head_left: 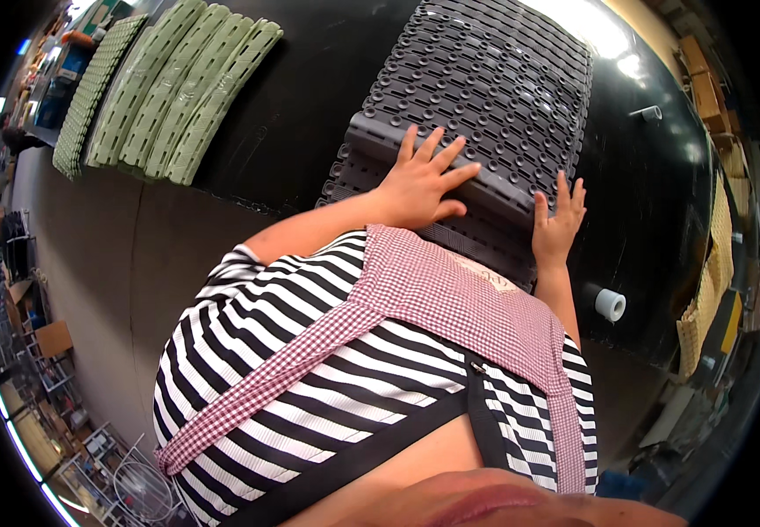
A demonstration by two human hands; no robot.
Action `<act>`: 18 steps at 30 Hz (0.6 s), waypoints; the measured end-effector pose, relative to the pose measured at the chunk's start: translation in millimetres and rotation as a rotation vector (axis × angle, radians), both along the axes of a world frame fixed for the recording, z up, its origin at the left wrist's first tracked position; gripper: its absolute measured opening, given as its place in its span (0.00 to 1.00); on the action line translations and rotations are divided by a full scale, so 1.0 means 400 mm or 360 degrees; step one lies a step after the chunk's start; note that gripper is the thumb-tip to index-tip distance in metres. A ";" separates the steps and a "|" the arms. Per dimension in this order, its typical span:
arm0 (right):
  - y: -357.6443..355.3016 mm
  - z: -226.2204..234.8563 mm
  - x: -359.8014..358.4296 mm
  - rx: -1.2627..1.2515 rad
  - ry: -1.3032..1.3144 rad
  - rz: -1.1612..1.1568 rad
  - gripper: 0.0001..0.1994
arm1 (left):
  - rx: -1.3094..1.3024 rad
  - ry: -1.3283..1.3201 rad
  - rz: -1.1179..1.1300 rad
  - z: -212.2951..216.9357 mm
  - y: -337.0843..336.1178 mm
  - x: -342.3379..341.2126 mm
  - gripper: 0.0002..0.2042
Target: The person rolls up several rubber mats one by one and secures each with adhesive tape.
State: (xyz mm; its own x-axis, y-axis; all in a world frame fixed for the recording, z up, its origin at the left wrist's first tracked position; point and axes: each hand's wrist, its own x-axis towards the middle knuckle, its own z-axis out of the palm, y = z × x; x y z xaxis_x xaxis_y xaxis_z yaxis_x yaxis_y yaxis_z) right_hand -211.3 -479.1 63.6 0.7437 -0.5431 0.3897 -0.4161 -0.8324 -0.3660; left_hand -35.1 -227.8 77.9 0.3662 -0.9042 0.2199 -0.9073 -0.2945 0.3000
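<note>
Left hand [428, 182], right hand [559, 220] apart, splayed at mat [485, 83] fold [504, 190]. Uneven push could skew it; light hold could let it unroll.

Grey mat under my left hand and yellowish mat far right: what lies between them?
In the head view, a white roll and, farther up, a pale cylinder sit between the grey mat and yellowish mat.

Spreading left hand [428, 180] over the folded edge of a gray studded mat [485, 88], with right hand [559, 218] at its right side, on a black tabletop [301, 88], between green mats [182, 83] and a white roll [605, 304].
</note>
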 end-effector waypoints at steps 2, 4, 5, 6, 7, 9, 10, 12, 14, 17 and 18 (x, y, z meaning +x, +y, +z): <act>-0.007 0.058 0.072 -0.0376 -0.0226 0.0119 0.23 | 0.0188 -0.0034 0.0078 0.031 -0.086 0.074 0.33; 0.015 0.077 0.106 -0.0360 -0.0156 0.0398 0.21 | 0.0342 -0.0052 0.0129 0.045 -0.177 0.161 0.34; 0.034 0.084 0.121 -0.0347 -0.0119 0.0541 0.19 | 0.0360 -0.0064 0.0148 0.040 -0.217 0.210 0.34; 0.073 0.095 0.143 -0.0303 -0.0111 0.0571 0.17 | 0.0306 -0.0001 0.0121 0.022 -0.258 0.256 0.34; 0.083 0.065 0.154 -0.0314 0.0060 0.0542 0.21 | 0.0300 -0.0008 0.0127 0.051 -0.287 0.278 0.30; 0.087 0.031 0.194 -0.0401 0.0073 0.0468 0.29 | -0.0083 -0.0356 0.0124 0.022 -0.343 0.333 0.25; 0.072 0.023 0.211 -0.0397 0.0108 0.0468 0.32 | -0.0312 -0.0330 0.0080 0.019 -0.360 0.351 0.19; 0.027 0.011 0.238 -0.0382 0.0185 0.0436 0.36 | -0.0187 0.0038 0.0069 0.037 -0.371 0.328 0.17; -0.024 0.022 0.280 -0.0355 0.0257 0.0510 0.38 | -0.0130 0.0103 0.0129 0.052 -0.345 0.276 0.17; -0.091 0.044 0.332 -0.0286 0.0347 0.0605 0.42 | -0.0200 -0.0223 0.0176 -0.009 -0.297 0.231 0.29; -0.109 0.049 0.356 -0.0247 0.0387 0.0620 0.42 | -0.0242 -0.0329 0.0177 -0.031 -0.296 0.241 0.32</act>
